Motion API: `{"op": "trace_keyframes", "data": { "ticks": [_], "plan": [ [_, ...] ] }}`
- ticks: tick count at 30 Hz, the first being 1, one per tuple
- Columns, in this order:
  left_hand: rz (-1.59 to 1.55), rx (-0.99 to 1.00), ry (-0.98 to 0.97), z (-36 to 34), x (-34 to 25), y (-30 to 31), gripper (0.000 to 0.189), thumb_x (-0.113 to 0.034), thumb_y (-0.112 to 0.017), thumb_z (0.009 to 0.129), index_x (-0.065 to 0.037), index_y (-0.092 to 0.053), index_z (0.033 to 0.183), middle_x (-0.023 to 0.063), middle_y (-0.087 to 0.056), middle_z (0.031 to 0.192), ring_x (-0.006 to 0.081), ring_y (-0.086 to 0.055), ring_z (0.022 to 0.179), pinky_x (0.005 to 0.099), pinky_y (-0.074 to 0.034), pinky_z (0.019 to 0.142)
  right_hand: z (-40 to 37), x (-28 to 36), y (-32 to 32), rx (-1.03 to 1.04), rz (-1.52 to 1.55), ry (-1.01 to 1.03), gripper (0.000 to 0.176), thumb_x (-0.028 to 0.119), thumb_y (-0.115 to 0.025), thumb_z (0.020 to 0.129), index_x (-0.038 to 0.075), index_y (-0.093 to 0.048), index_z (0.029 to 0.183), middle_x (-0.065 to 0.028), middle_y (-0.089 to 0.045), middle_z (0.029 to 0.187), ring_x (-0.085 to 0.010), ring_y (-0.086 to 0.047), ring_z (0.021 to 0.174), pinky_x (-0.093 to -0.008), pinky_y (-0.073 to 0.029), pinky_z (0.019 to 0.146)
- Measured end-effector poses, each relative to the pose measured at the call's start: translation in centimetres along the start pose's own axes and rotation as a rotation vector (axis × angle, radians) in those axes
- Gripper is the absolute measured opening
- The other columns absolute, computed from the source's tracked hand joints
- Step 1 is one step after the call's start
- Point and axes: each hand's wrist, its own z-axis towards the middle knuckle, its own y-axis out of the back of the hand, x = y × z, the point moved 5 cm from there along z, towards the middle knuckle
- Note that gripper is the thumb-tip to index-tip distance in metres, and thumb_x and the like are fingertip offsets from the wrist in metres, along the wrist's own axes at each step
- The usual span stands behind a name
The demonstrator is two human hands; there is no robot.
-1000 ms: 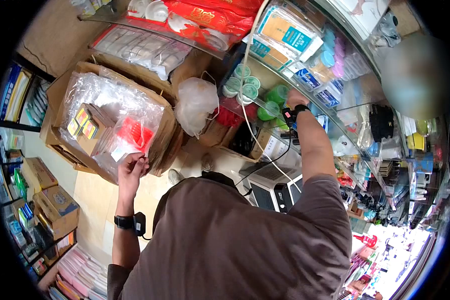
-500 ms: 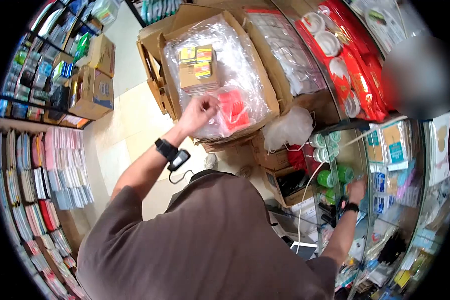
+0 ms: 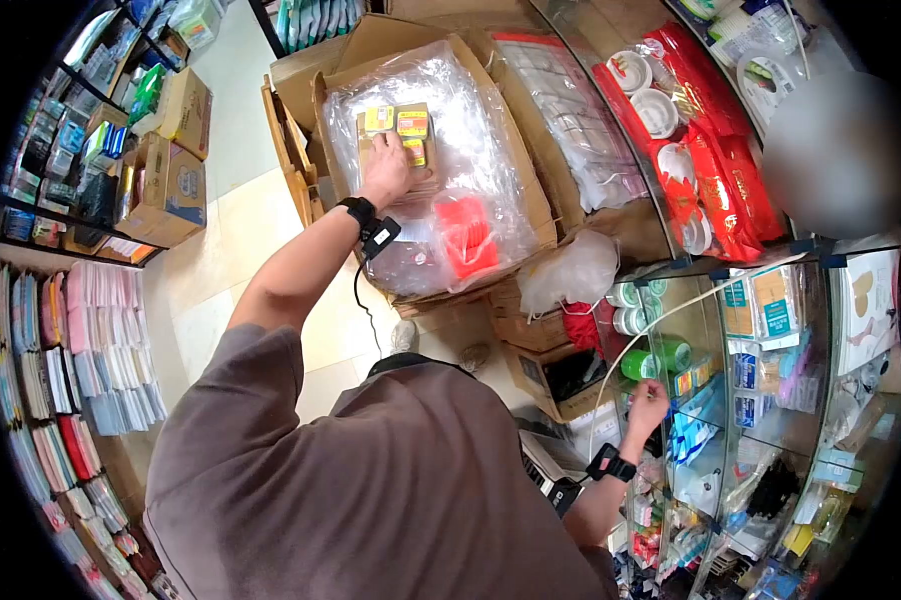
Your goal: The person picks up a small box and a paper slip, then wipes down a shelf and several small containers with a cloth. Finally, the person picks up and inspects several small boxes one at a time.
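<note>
My left hand [image 3: 386, 172] is over a brown cardboard stack [image 3: 423, 190], its bent fingertips close together beside the small yellow packs [image 3: 412, 123]; anything under them is hidden. The stack lies on clear plastic wrap [image 3: 471, 110] in an open carton [image 3: 543, 215]. Red items in clear plastic [image 3: 466, 236] lie nearer me in that carton. My right hand [image 3: 649, 405] is at the glass shelf on the right, fingers curled together, just below a green container [image 3: 639, 364]; whatever it holds is too small to make out.
Folded packets [image 3: 121, 340] fill the left shelf, with cartons [image 3: 179, 190] above. A crumpled plastic bag [image 3: 571, 275] lies between the large carton and the glass shelves. Red packages with white bowls [image 3: 726, 180] lie at upper right. A white cable [image 3: 611, 375] crosses near my right hand.
My left hand has moved from above the red items to the cardboard stack. My right hand has drawn back leftward from deeper in the glass shelf. The camera view has shifted slightly.
</note>
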Motion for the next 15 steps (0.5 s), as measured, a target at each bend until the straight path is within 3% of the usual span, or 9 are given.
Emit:
{"op": "trace_keyframes", "data": {
  "ticks": [2, 3, 6, 9, 13, 15],
  "plan": [
    [-0.013, 0.066, 0.024, -0.9, -2.0, 3.1, 0.083, -0.036, -0.088, 0.074, 0.005, -0.043, 0.130, 0.0268, -0.056, 0.128, 0.0449, -0.056, 0.121, 0.0510, -0.050, 0.099, -1.8, 0.7, -0.8, 0.021, 0.082, -0.031, 0.015, 0.010, -0.068, 0.092, -0.004, -0.072, 0.095, -0.0107, -0.070, 0.080, -0.0172, -0.065, 0.063, -0.0302, -0.053, 0.055],
    [-0.026, 0.123, 0.052, -1.1, -2.4, 3.9, 0.079, -0.033, -0.087, 0.074, 0.004, -0.044, 0.129, 0.0254, -0.056, 0.128, 0.0447, -0.057, 0.120, 0.0510, -0.051, 0.098, -2.6, 1.2, -0.8, 0.011, 0.103, -0.055, 0.015, 0.010, -0.068, 0.092, -0.005, -0.072, 0.095, -0.0107, -0.070, 0.080, -0.0166, -0.065, 0.061, -0.0295, -0.053, 0.054],
    [-0.019, -0.018, 0.025, -0.8, -1.0, 2.6, 0.059, -0.036, -0.089, 0.069, 0.000, -0.061, 0.106, 0.0231, -0.065, 0.109, 0.0401, -0.065, 0.105, 0.0475, -0.053, 0.088, -4.5, 1.5, -0.9, -0.010, 0.174, -0.123, 0.015, 0.007, -0.067, 0.092, -0.007, -0.071, 0.095, -0.0111, -0.070, 0.079, -0.0160, -0.065, 0.057, -0.0293, -0.054, 0.054],
    [-0.138, -0.176, -0.111, -0.8, 0.2, 1.7, 0.067, -0.031, -0.089, 0.069, 0.001, -0.052, 0.114, 0.0244, -0.067, 0.101, 0.0428, -0.066, 0.100, 0.0495, -0.054, 0.086, -5.9, 0.6, -2.1, 0.017, 0.148, -0.140, 0.015, 0.007, -0.066, 0.091, -0.006, -0.072, 0.096, -0.0115, -0.071, 0.079, -0.0168, -0.066, 0.057, -0.0293, -0.054, 0.054],
    [-0.236, -0.082, -0.123, -1.3, 0.9, 2.5, 0.067, -0.027, -0.086, 0.071, 0.000, -0.047, 0.118, 0.0272, -0.067, 0.105, 0.0454, -0.065, 0.101, 0.0521, -0.053, 0.088, -7.1, 3.3, -4.7, 0.050, 0.073, 0.008, 0.014, 0.007, -0.065, 0.093, -0.005, -0.072, 0.093, -0.0086, -0.070, 0.077, -0.0132, -0.064, 0.059, -0.0272, -0.053, 0.056],
    [-0.309, -0.089, -0.161, -2.7, 0.8, 3.8, 0.065, -0.028, -0.085, 0.072, 0.000, -0.047, 0.117, 0.0277, -0.068, 0.108, 0.0461, -0.065, 0.100, 0.0525, -0.053, 0.089, -7.6, 5.2, -6.2, 0.109, 0.126, -0.018, 0.012, 0.007, -0.069, 0.093, -0.004, -0.071, 0.098, -0.0089, -0.071, 0.082, -0.0124, -0.064, 0.062, -0.0261, -0.051, 0.055]
  ]
}}
